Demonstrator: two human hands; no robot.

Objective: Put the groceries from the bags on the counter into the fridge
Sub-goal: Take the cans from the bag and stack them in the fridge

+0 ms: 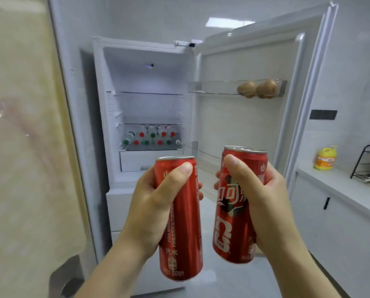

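Observation:
My left hand (151, 203) grips a tall red soda can (183, 231), upright, with fingers wrapped round its upper half. My right hand (259, 198) grips a second red soda can (231, 224), tilted slightly, its logo facing me. Both cans are held up in front of the open fridge (145, 108), some way short of it. The fridge's top two glass shelves look bare. Several small bottles (151, 137) with red and green caps lie on the lowest shelf above a white drawer (149, 159).
The fridge door (255, 67) stands open to the right, with two brown round items (257, 89) in its upper tray. A counter (339, 183) at the right carries a yellow bottle (325, 158) and a black wire rack (369, 166). A blurred pale surface fills the left.

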